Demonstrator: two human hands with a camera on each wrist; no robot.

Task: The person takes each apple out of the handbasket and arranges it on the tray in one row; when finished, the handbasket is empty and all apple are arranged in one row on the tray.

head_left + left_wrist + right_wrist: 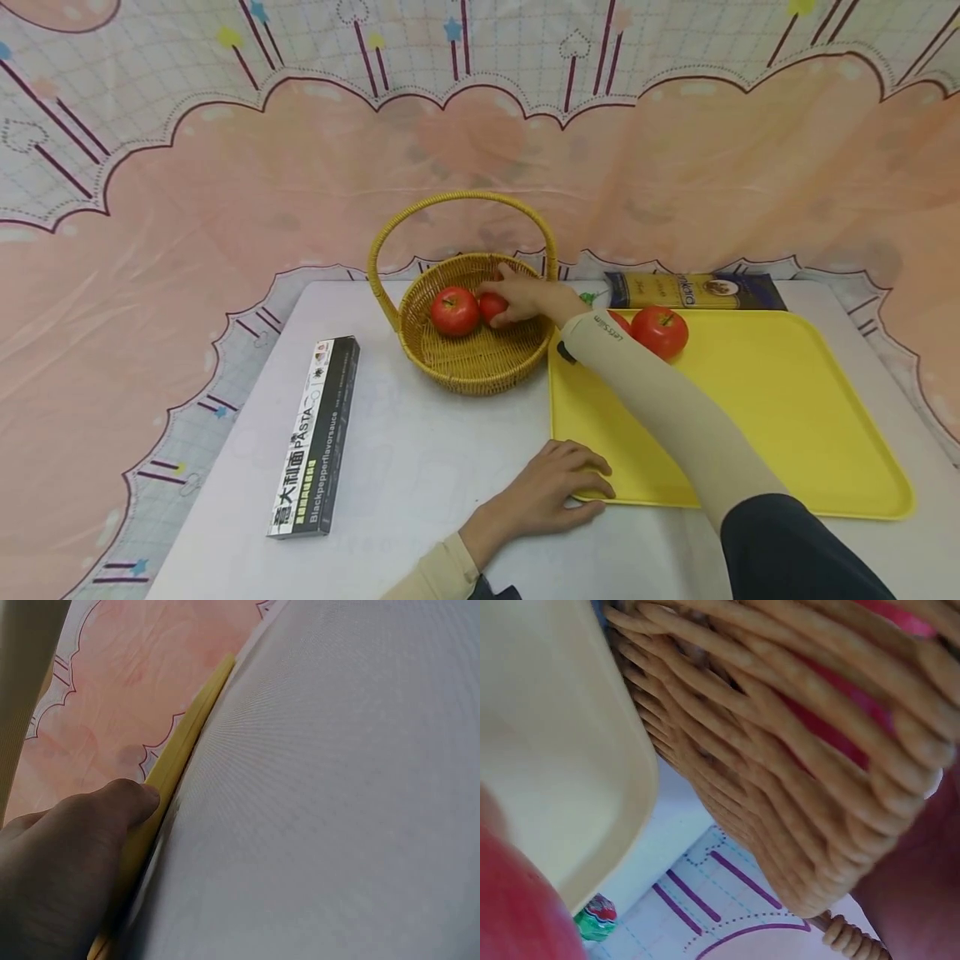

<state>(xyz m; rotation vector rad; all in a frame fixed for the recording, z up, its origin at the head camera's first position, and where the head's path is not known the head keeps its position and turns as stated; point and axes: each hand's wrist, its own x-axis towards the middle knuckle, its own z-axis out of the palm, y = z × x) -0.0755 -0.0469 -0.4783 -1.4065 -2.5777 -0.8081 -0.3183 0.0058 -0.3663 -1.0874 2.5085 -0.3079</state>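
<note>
In the head view, my right hand (517,296) reaches into a yellow wicker basket (480,379) and grips a red tomato (492,308). Another tomato (453,311) lies beside it in the basket. At the near left corner of a yellow tray (750,417), my left hand (558,487) holds the rim. The left wrist view shows that thumb (127,801) against the tray's outer edge (184,742). On the tray's far left lies a tomato (660,332), with another partly covered by my right forearm. Wicker strands (780,787) hide most of the right hand's grip in the right wrist view.
A black and white pasta box (315,437) lies left of the basket. Behind the tray is a yellow and dark blue pack (682,291). A small green and red wrapped item (598,919) sits near the tray's far corner. The basket's tall handle (461,197) arches above it.
</note>
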